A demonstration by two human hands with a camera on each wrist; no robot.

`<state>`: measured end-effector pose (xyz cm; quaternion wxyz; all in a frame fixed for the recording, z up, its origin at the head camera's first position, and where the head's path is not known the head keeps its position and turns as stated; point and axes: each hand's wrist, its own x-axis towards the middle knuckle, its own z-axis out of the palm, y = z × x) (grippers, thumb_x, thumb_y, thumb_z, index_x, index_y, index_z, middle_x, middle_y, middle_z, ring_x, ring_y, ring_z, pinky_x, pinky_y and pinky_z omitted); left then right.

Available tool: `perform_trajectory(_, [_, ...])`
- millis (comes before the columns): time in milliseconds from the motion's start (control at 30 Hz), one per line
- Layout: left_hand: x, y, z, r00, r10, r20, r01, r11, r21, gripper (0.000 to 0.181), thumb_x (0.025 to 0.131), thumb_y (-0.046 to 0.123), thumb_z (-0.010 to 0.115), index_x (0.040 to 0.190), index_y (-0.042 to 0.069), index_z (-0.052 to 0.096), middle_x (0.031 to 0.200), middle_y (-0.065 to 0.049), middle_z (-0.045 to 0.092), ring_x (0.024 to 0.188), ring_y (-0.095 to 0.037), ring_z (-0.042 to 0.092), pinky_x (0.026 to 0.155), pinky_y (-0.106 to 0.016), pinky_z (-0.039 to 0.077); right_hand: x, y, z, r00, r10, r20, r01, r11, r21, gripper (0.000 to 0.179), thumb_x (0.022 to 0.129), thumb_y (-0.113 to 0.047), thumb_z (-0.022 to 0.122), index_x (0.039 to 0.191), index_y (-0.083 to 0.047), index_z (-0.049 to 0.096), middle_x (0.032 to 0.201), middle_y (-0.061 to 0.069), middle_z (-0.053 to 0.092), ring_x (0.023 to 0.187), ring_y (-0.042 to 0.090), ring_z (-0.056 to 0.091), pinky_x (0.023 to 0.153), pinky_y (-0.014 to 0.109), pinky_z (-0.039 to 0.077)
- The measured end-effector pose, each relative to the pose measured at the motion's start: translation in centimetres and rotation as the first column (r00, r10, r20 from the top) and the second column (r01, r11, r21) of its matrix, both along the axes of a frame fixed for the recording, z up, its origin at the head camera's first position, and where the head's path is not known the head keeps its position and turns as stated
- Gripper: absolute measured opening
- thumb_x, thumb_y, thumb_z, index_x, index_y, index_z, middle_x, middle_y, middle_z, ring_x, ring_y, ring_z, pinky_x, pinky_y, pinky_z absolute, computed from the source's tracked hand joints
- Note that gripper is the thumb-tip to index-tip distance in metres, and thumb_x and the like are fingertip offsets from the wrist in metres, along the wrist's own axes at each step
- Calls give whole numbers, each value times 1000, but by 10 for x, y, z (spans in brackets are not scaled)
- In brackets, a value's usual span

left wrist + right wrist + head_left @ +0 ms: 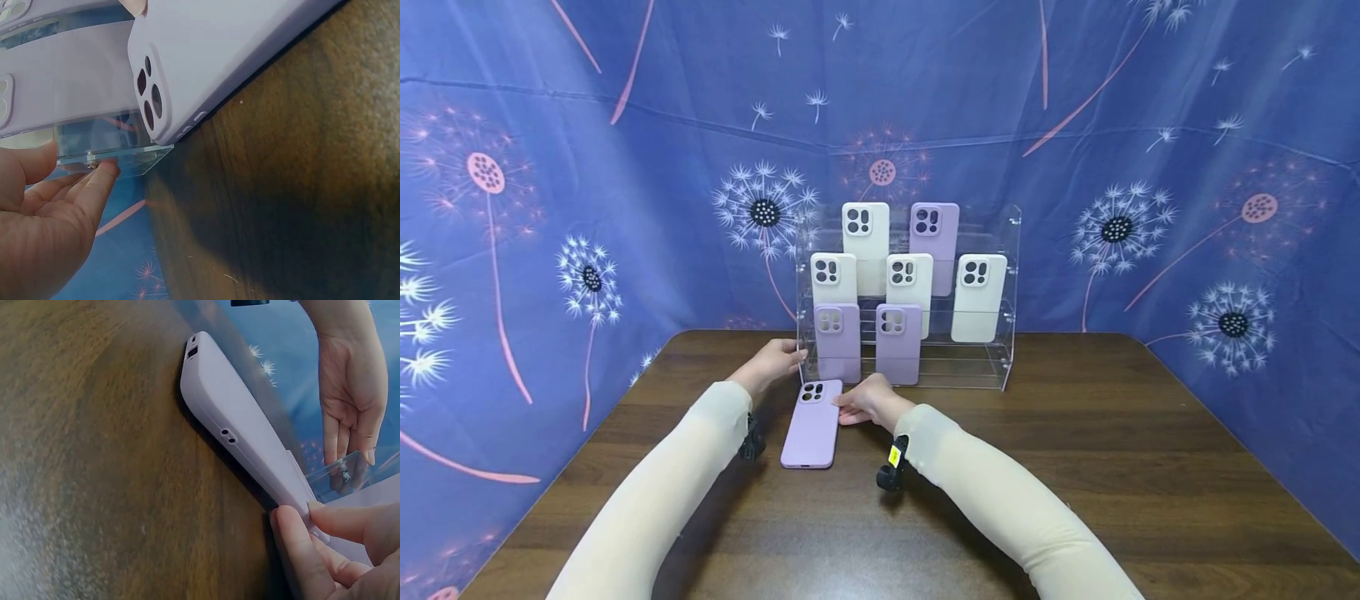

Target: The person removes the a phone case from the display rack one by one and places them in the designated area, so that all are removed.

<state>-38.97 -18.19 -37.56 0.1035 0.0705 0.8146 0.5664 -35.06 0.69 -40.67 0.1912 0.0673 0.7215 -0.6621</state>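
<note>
A lilac phone case (812, 425) lies on the table in front of the clear acrylic display stand (955, 367), its camera end toward the stand. My right hand (868, 400) pinches that case at its upper right edge, thumb on top and fingers at the side, as the right wrist view shows. At the stand's left side panel, my left hand (772, 363) grips the clear edge by a small metal screw (94, 164), thumb on one side and fingers on the other. Two lilac cases, a left one (838, 343) and a right one (898, 346), stand on the lowest tier.
White cases, among them one at the right (979, 298), stand on the stand's upper tiers with another lilac case (934, 242). The brown wooden table (1112, 467) reaches back to a blue dandelion-print cloth (985, 100).
</note>
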Motion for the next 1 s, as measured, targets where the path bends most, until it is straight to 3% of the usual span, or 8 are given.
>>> perform_trajectory(333, [1, 1, 1, 1000, -6, 6, 7, 1000, -21, 45, 104, 5, 40, 140, -20, 32, 144, -35, 37, 137, -42, 38, 116, -45, 38, 2, 2, 2, 1000, -19, -3, 19, 1000, 11, 12, 83, 8, 69, 90, 16, 65, 56, 11, 61, 44, 15, 60, 53, 27, 62])
perform_trajectory(1000, [-1, -3, 0, 1000, -7, 29, 8, 1000, -28, 51, 104, 7, 40, 144, -19, 22, 149, -35, 28, 138, -43, 34, 117, -45, 36, 0, 21, 15, 999, -36, -26, 33, 994, -107, 16, 85, 10, 64, 100, 17, 64, 67, 13, 63, 55, 18, 64, 68, 35, 65])
